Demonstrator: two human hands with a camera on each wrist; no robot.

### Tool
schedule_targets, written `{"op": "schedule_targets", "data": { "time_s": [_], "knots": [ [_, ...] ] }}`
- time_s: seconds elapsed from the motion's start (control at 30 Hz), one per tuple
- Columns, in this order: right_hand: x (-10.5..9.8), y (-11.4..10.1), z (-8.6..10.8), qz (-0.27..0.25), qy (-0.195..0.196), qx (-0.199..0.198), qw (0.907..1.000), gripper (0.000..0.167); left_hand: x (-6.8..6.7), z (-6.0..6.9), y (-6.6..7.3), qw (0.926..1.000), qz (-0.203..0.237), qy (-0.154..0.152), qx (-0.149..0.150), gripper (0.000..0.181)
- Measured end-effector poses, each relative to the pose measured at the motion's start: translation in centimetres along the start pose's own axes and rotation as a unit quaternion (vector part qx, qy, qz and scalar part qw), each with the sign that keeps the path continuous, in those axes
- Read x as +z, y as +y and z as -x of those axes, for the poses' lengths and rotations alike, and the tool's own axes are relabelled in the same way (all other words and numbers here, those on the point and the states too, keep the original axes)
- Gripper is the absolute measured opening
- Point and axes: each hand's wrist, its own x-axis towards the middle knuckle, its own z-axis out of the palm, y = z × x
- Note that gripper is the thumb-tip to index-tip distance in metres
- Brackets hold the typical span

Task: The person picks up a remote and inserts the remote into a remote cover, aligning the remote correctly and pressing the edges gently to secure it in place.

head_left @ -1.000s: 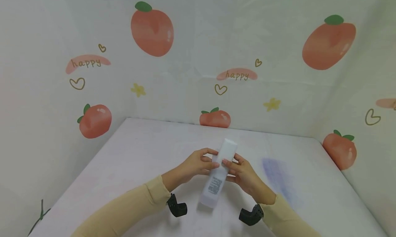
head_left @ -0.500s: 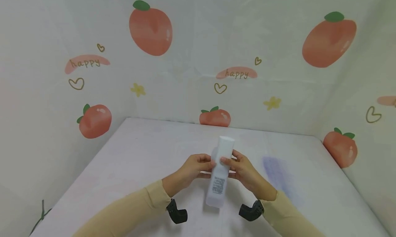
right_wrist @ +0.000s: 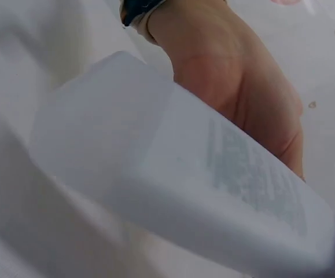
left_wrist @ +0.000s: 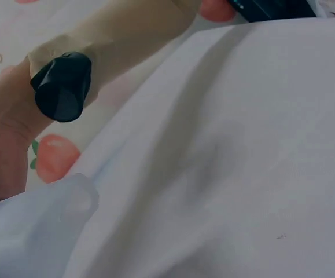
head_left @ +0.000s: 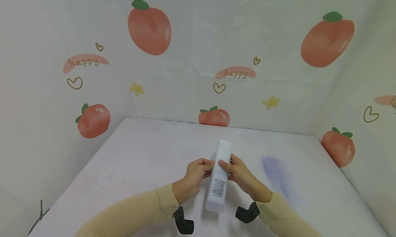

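A long white plastic case with rounded edges stays between both hands, off the table at a slant. Dark print covers part of its near side; the print is too blurred to read. My left hand pinches its left side, thumb on top, with the other fingers partly hidden. My right hand grips the right side, its thumb lying across the upper face. Beside the left fingertips shows a small pale edge, its kind unclear. In the right wrist view the smooth end of the case is close up; the left wrist view catches only a corner.
The white table carries a faint purple smear right of the hands. Behind it hangs a white cloth printed with red fruit. Black cameras sit on both wrists, the left camera near the case's lower end.
The case has swung from leaning right to nearly straight ahead. My left hand has come a little nearer and its fingers have drawn in more. Both hands keep their hold.
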Motion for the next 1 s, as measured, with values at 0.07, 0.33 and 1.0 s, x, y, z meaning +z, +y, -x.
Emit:
{"op": "schedule_targets", "data": {
  "time_s": [0.07, 0.33, 1.0],
  "knots": [
    [0.2, -0.2, -0.2, 0.003, -0.003, 0.001, 1.0000, 0.052, 0.1, -0.1, 0.3, 0.9999, -0.005, 0.011, -0.004, 0.018],
    [0.8, -1.0, -0.2, 0.023, 0.018, 0.014, 0.9995, 0.051, 0.4, -1.5, 2.3, 0.9981, -0.007, 0.020, -0.058, 0.011],
    [0.2, -0.6, -0.7, 0.021, 0.032, -0.002, 0.9993, 0.052, -0.8, -1.3, 1.7, 0.9985, -0.019, -0.047, 0.018, 0.031]
  ]
}}
